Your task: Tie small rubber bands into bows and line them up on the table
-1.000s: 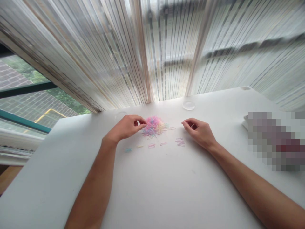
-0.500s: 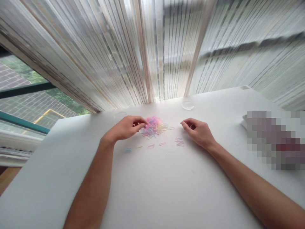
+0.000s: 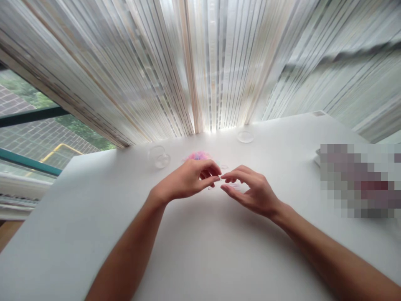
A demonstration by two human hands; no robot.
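Right hand, one: hovering over the middle of the tabletop, its thumb and forefinger parting in a modest gap; no held piece is showing.

Left hand, one: facing the right hand, its thumb and fingers curving into a narrow opening, the tips nearly meeting the other hand's; whether they are pinching a tiny loop, one cannot tell.

Loose loops, pink to lilac, thin, bandlike: lying just beyond the right hand's fingers, partly hiding behind them.

Pile of pastel loops, mostly pink: sitting behind the left hand, nearer the tabletop's far edge than its middle. Handling, by judgement: each loop seeming almost weightless, soft and springy, prone to tangling, slipping or stretching under a hard pull; best grip looking like a light fingertip pinch on one side of a single loop, at the pile's outer fringe.

Clear round container: standing left of the pile.

Clear disc: lying farthest, right of the pile, close to the far edge.
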